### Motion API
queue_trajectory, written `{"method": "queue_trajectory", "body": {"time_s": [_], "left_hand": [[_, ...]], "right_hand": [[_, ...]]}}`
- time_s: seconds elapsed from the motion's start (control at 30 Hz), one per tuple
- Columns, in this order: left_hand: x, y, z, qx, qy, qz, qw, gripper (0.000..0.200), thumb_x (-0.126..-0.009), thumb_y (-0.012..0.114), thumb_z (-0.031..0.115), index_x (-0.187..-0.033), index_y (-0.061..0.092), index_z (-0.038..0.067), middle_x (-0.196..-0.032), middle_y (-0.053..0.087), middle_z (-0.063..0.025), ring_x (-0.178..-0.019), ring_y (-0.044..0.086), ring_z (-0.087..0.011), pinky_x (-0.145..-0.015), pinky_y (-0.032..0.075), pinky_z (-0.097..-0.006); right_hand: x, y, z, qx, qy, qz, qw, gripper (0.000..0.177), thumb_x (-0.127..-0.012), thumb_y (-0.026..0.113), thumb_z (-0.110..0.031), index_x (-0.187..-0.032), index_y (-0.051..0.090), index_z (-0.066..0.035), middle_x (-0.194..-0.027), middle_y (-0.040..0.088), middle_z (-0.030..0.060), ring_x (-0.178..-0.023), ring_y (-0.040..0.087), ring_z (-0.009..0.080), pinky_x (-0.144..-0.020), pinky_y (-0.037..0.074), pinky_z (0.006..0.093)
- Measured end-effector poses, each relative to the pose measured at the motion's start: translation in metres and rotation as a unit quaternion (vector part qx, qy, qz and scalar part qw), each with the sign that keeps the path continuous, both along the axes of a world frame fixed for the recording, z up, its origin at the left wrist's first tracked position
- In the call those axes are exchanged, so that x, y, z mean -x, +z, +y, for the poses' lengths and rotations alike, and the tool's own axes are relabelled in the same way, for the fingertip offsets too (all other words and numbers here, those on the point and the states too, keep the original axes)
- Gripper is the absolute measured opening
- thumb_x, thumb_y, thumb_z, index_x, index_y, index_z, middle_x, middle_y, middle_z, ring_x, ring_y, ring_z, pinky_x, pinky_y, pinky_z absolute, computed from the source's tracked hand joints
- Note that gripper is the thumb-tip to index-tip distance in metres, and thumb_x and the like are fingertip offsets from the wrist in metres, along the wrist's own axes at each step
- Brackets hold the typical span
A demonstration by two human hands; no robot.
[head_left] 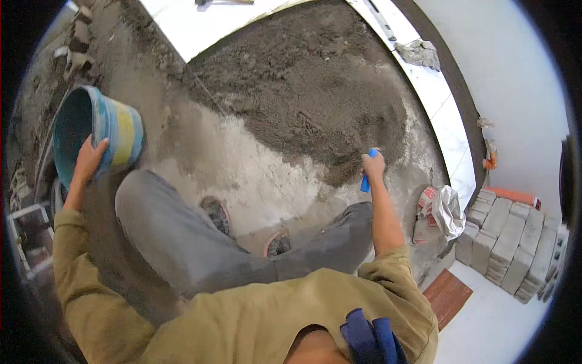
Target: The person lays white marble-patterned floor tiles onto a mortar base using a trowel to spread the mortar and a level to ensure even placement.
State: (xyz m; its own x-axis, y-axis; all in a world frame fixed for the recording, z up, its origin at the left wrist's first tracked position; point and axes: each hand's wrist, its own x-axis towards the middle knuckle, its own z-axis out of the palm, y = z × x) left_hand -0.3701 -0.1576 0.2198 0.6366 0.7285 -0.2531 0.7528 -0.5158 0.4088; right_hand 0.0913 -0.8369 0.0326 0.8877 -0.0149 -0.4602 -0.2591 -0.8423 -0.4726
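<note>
Bucket (125, 130) sits at the left of my head view, tipped over, mouth facing out to the left; blue-green with a yellow band. Inside is dark, can't tell what's in it. Left hand (90, 159) has it by the rim, fingers closed on the edge, thumb against the outer wall.

Right hand (374, 165): fingers wrapped around a blue handle (365, 184), at the near edge of the mortar (315, 91). I can't make out the working end of that tool.

Mortar is grey-brown, rough, spread ahead of the person. Bare pale floor (267, 176) lies between it and the shoes (279, 244). Person is crouched, knees apart.

White tiles (206, 27) border the mortar at upper left; a tile strip (445, 109) runs down its right side. On that strip I see a narrow metal bar (381, 19) with a grey lump (418, 54) near it.

Right of the right hand, a red-and-white bag (426, 199) is just beside a silvery sack (450, 212). Further right: stacked grey blocks (503, 233), orange pipe (515, 196) behind them, red-brown board (447, 297) nearer the person's right shoulder.
</note>
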Motion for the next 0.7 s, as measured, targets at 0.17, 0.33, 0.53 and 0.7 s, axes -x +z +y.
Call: {"method": "queue_trajectory", "body": {"time_s": [0.17,0.33,0.53,0.7], "left_hand": [[0.049,-0.019,0.033,0.012,-0.072,0.083,0.994,0.053,-0.089,0.065,0.038,-0.121,0.06,-0.003,-0.113,0.065,-0.0208,-0.104,0.062,-0.033,-0.093,0.045,-0.038],[0.03,0.006,0.007,0.057,-0.044,0.057,0.996,0.052,-0.088,0.065,0.038,-0.12,0.06,-0.004,-0.112,0.065,-0.0201,-0.106,0.061,-0.0319,-0.095,0.044,-0.0387],[0.037,-0.006,0.022,0.026,-0.061,0.075,0.995,0.057,-0.087,0.065,0.042,-0.119,0.06,-0.004,-0.111,0.065,-0.0204,-0.108,0.059,-0.0325,-0.095,0.043,-0.0401],[0.034,0.008,0.008,0.018,-0.087,0.073,0.993,0.061,-0.087,0.063,0.046,-0.119,0.059,-0.005,-0.114,0.062,-0.0222,-0.108,0.059,-0.0337,-0.096,0.042,-0.0416]], "right_hand": [[0.053,-0.051,0.004,-0.057,-0.112,0.002,0.992,0.024,-0.078,0.067,-0.02,-0.079,0.057,0.001,-0.069,0.064,0.0146,-0.055,0.066,0.0229,-0.052,0.054,0.0384],[0.13,-0.093,0.089,0.016,0.12,-0.031,0.992,0.036,-0.072,0.065,-0.031,-0.079,0.058,0.004,-0.076,0.066,0.0218,-0.073,0.068,0.0363,-0.067,0.052,0.0486],[0.107,-0.041,0.068,0.047,0.073,-0.181,0.98,0.033,-0.074,0.065,-0.026,-0.079,0.056,0.005,-0.077,0.065,0.0216,-0.06,0.067,0.0309,-0.059,0.052,0.0457],[0.124,-0.05,0.107,-0.14,-0.071,0.022,0.987,0.028,-0.075,0.067,-0.022,-0.071,0.055,0.003,-0.065,0.064,0.0163,-0.055,0.066,0.0269,-0.057,0.053,0.0437]]}}
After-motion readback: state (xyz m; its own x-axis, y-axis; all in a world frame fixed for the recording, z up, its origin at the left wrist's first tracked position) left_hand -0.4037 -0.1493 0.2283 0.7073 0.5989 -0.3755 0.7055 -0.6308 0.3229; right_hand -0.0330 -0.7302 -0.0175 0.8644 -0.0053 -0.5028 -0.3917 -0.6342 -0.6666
